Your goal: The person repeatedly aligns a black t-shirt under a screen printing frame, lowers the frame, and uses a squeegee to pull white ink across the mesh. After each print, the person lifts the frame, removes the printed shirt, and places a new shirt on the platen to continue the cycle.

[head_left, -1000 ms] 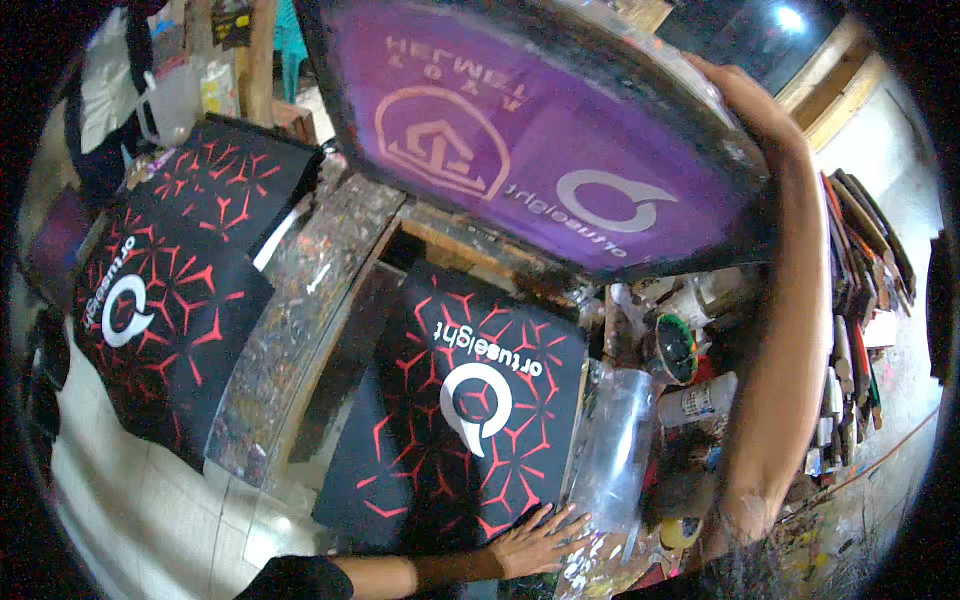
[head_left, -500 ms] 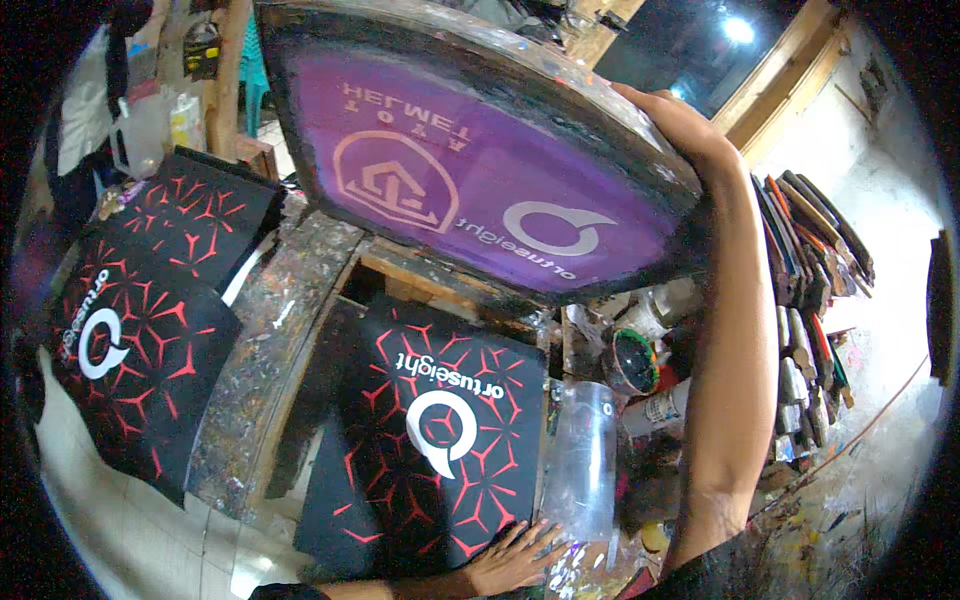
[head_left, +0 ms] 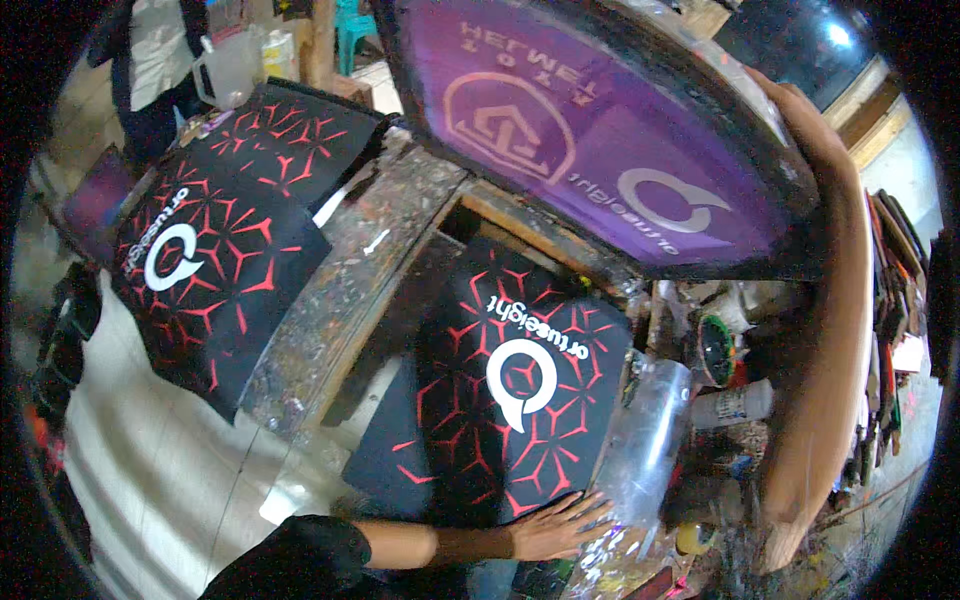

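Observation:
My right hand (head_left: 808, 122) grips the upper right edge of a screen-printing frame (head_left: 600, 125), which is raised and tilted. Its purple mesh carries pale, mirrored logo and lettering shapes. Below the frame, a black fabric panel (head_left: 450, 400) with red geometric lines and a white ring logo lies on the printing board. My left hand (head_left: 558, 528) rests flat with fingers spread at the panel's near right corner, beside a clear plastic sheet (head_left: 650, 430). The fingers of my right hand are partly hidden behind the frame.
Similar printed black panels (head_left: 235, 330) lie at the left, across a paint-spattered wooden rail (head_left: 340, 270). Right of the board are a bowl of dark ink (head_left: 714, 350) and a white container (head_left: 735, 402). Several stacked squeegee-like slats (head_left: 895, 300) stand at the far right.
The whole view has shifted, so the scene sits farther right and higher. More of my left forearm and sleeve shows. Both hands keep their places on the panel corner and the frame.

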Demonstrator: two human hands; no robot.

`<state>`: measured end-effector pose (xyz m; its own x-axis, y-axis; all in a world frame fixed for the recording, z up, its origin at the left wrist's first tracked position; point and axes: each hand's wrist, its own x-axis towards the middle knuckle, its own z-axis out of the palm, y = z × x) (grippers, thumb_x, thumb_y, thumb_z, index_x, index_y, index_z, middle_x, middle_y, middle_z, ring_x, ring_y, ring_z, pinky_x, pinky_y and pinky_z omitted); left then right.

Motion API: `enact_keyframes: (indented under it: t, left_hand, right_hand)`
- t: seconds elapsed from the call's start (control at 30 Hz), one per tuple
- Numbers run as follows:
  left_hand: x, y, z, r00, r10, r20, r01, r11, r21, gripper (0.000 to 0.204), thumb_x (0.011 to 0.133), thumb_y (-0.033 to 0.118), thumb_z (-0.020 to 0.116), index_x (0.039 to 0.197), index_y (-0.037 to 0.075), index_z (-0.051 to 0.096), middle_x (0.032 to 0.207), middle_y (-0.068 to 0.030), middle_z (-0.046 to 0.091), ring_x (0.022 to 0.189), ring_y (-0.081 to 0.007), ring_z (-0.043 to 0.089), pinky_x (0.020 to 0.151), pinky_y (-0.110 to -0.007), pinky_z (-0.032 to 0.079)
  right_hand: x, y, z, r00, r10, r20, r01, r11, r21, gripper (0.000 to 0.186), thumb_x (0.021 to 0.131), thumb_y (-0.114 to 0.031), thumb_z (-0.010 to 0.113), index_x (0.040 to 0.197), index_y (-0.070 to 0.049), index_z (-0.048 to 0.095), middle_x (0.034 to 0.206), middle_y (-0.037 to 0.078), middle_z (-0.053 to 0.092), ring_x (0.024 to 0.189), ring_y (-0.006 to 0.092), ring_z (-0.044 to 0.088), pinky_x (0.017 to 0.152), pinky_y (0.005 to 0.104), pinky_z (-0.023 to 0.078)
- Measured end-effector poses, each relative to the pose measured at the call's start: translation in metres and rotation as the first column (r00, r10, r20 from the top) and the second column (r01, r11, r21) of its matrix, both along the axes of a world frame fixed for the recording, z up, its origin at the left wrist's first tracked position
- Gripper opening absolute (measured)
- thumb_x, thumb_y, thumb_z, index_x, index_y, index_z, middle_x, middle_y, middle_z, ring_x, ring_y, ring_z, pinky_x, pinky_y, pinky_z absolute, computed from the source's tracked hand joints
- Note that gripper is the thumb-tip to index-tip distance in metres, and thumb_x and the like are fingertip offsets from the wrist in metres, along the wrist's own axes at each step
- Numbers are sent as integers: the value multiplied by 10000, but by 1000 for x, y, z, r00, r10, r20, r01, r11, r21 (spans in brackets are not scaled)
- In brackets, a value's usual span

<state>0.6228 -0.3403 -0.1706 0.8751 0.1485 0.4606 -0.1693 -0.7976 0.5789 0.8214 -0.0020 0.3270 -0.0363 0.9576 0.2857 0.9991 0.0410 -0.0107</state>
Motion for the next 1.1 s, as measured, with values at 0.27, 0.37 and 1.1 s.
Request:
enact_keyframes:
  t: [0.27,0.37,1.1]
  left_hand:
    - [5,-1,-4,1000,5,-21,-5,1000,9,881,930,443,690,1635,156,246,1716,-164,132,1588,-389,102,1285,-523,146]
    - [5,-1,-5,998,-3,-55,3,1000,12,889,922,446,695,1633,154,249,1714,-163,143,1588,-388,107,1284,-521,149]
    - [7,-2,-12,999,23,-38,-23,1000,9,909,923,478,680,1643,162,225,1718,-146,153,1588,-378,118,1283,-521,133]
  right_hand:
    - [23,12,-1,979,116,-168,-120,993,-11,459,1069,-356,461,1402,-104,651,1159,80,744,1055,170,659,1015,327,469]
    - [37,21,6,956,113,-271,-127,991,-33,481,1068,-387,478,1393,-74,647,1220,117,722,1091,188,661,1018,334,475]
    - [-57,-40,-14,984,-29,-176,35,999,33,445,1079,-357,482,1431,-121,618,1313,113,695,1149,189,655,1051,329,462]
